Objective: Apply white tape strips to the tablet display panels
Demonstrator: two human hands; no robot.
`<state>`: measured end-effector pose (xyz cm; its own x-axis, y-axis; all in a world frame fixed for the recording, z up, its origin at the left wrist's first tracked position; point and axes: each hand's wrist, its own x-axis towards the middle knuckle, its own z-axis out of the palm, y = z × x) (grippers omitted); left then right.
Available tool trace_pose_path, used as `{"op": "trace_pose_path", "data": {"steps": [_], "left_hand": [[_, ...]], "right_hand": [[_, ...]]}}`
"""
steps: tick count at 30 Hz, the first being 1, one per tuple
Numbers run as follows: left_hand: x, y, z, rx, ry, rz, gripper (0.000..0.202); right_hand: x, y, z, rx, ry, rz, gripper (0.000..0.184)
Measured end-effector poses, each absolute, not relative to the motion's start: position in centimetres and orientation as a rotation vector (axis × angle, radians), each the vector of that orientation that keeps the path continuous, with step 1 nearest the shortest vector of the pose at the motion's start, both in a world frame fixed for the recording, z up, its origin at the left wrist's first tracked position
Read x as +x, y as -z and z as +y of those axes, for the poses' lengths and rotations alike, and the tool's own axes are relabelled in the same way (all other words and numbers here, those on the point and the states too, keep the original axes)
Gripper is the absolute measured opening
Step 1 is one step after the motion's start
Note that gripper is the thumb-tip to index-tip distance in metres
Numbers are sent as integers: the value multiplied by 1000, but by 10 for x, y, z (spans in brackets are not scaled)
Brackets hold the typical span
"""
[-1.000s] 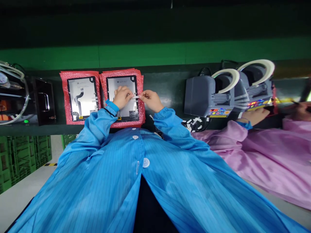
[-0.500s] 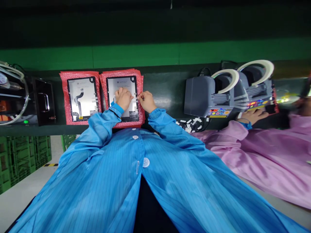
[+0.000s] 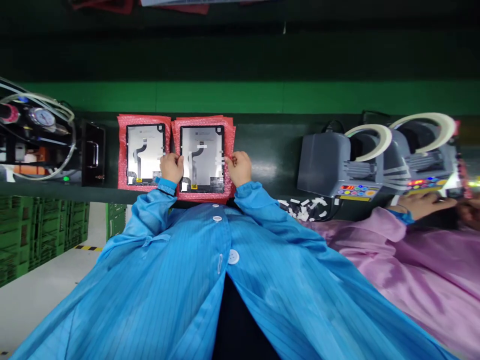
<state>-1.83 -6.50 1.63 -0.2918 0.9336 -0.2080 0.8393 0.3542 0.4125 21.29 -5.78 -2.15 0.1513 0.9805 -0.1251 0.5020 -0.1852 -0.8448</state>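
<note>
A tablet screen point(image 3: 204, 167) lies back side up on a stack of red bubble-wrap sheets point(image 3: 229, 131), a dark ribbon cable and a yellow tab showing on its silver back. My left hand point(image 3: 171, 167) is closed at its left edge, with the thumb against the frame. Across from it, my right hand point(image 3: 240, 168) has its fingers pinched at the right edge, beside small white tabs. Anything small between the fingertips is hidden. A second tablet screen point(image 3: 146, 150) lies to the left on its own red bubble wrap, close to my left hand.
Two grey tape dispensers point(image 3: 324, 162) with white rolls stand on the right, near scattered white tape pieces point(image 3: 305, 209). A co-worker's hand point(image 3: 423, 205) rests beyond them. A black machine point(image 3: 93, 155) with a gauge and tubes stands at left. Green crates point(image 3: 37, 230) stand below.
My left hand has moved off the screen's middle to its left edge, uncovering the ribbon cable. My right hand stays by the right edge, slightly lower along it. The view has shifted.
</note>
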Motion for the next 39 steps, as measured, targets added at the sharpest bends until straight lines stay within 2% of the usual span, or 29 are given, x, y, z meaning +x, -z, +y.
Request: {"op": "trace_pose_path", "data": {"steps": [2,5,10,12,15,18,20,22,26,29,30,32,35,39], "left_hand": [[-16,-13,-68,1524,-284,2187,17],[-7,-11,-71,1490,-349,2169,19],[-10,-18,-83,1324,-696,2116,19],[-29,-25,-88,1165,-796,2022,18],[-80,-34,-89,949,-930,2001,12],[-137,-36,-78,884,-1006,2156,18],[-165,-33,-66,929,-934,2271,10],[-181,-27,-56,1009,-777,2366,8],[-185,-25,-51,1126,-447,2486,10],[-173,-32,-54,1299,-356,2578,19],[-165,-34,-54,1431,-372,2562,23],[-142,-34,-46,1798,-444,2332,25],[-95,-26,-24,2282,-488,1659,28],[-43,-7,7,2507,-452,1209,40]], "right_hand": [[208,17,-59,-1737,-873,-1460,24],[204,13,-64,-1735,-994,-1328,27],[197,1,-65,-1550,-1347,-1053,58],[183,-7,-61,-1434,-1445,-1088,60],[136,-16,-51,-1296,-1563,-1170,50],[75,-16,-35,-1290,-1634,-1250,32],[40,-15,-23,-1422,-1633,-1382,21],[22,-16,-15,-1587,-1651,-1574,20],[51,-26,-29,-1525,-1736,-1758,22],[126,-29,-61,-1415,-1769,-1421,11],[158,-29,-73,-1501,-1682,-1223,12],[224,-26,-98,-1734,-1297,-798,16],[314,-23,-133,-1936,-757,-189,19],[387,-23,-155,-1931,-588,242,24]]}}
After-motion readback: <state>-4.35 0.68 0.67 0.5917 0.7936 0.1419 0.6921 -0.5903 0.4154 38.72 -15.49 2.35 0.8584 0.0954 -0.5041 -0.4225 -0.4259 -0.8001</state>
